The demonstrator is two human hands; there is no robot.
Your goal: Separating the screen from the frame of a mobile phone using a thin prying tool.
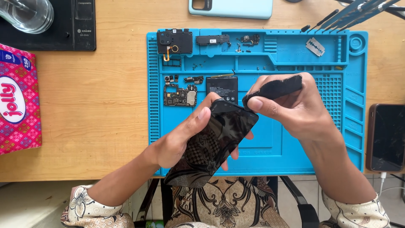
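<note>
Head view: left hand (177, 145) holds phone (215, 141); right hand (295, 109) pinches black strip (276, 88).

Glass (26, 14) at the top left, cut by the frame edge, only its lower part shows. The pink box (19, 99) runs off the left edge. Pale blue phone (231, 8) up top, upper part cropped away. Tools (354, 12) stick out of the top right corner, handles out of view. The dark phone (386, 137) at the right is clipped by the edge. Left hand (177, 141) covers the screen's (215, 139) near side. Specks (196, 66) on the mat (291, 152): too small to tell. Right hand (295, 107) hides much of the black strip (276, 88).
</note>
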